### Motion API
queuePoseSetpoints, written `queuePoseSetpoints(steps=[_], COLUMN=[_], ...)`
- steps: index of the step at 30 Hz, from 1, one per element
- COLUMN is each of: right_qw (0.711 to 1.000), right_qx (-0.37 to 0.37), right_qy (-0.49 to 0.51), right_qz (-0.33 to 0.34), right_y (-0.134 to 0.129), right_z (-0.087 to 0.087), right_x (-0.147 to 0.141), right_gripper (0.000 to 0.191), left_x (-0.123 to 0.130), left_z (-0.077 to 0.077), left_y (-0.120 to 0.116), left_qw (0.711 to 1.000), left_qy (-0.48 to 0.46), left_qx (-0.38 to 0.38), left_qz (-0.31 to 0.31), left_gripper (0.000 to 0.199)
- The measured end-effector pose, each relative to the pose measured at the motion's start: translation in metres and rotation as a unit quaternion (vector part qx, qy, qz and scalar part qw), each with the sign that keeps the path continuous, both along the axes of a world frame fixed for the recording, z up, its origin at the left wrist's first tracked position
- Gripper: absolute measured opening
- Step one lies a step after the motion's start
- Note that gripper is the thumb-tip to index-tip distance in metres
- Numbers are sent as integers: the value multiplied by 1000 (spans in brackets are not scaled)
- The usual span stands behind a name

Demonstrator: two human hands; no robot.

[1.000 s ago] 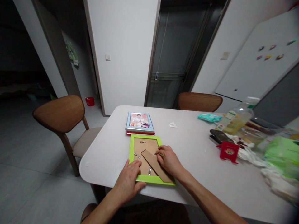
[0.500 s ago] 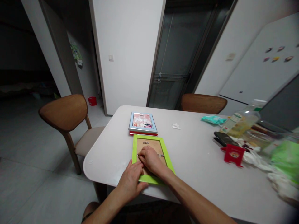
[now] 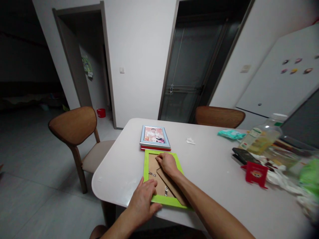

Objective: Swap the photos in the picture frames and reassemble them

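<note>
A lime-green picture frame point(image 3: 147, 166) lies face down on the table, its brown backboard point(image 3: 152, 164) facing up. A brown support leg point(image 3: 169, 182) runs slantwise across the board. Small metal clips show at the left side point(image 3: 152, 174) and near the lower edge point(image 3: 166, 191). My left hand point(image 3: 143, 197) is closed around the frame's near left corner, fingers over the rail and thumb at the front edge. At the top of the backboard, my right hand point(image 3: 167, 163) pinches the upper clip, which its fingertips mostly cover.
Beyond the frame lies a light-blue picture frame point(image 3: 163, 145) on a red one point(image 3: 149, 149). A crumpled tissue point(image 3: 190, 141) is to its right. Farther right are a teal packet point(image 3: 230, 134), a bottle point(image 3: 264, 134), a phone point(image 3: 245, 155) and a red card holder point(image 3: 256, 174). Wooden chairs point(image 3: 74, 126) stand around.
My right hand has moved from the middle left of the backboard up to the top clip, uncovering the left and lower clips. My left hand stays at the corner. The view has tilted slightly upward.
</note>
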State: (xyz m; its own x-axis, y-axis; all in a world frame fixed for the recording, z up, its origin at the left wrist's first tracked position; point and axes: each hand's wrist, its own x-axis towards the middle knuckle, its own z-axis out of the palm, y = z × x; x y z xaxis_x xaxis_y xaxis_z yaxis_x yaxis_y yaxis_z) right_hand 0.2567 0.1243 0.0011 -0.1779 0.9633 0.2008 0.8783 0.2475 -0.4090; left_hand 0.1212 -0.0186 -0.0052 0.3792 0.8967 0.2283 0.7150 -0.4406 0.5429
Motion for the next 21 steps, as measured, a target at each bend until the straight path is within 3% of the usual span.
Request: queuePoseSetpoints(steps=[8,15,19,21], right_qw=[997,996,994,982], right_qx=[-27,-15,12,31], right_qy=[-5,46,98,178], right_qz=[-75,-78,-48,-63], right_y=[28,25,12,0], right_z=[-7,1,10,10], right_x=[-4,-3,26,49], right_gripper=[15,15,21,28], left_x=[1,8,11,9], left_z=[-3,3,8,10], left_y=[0,-1,-3,-4], left_qw=[1000,998,998,999], left_qy=[19,58,55,24], left_qx=[13,6,4,10], left_qz=[3,20,25,24], left_gripper=[48,61,45,40])
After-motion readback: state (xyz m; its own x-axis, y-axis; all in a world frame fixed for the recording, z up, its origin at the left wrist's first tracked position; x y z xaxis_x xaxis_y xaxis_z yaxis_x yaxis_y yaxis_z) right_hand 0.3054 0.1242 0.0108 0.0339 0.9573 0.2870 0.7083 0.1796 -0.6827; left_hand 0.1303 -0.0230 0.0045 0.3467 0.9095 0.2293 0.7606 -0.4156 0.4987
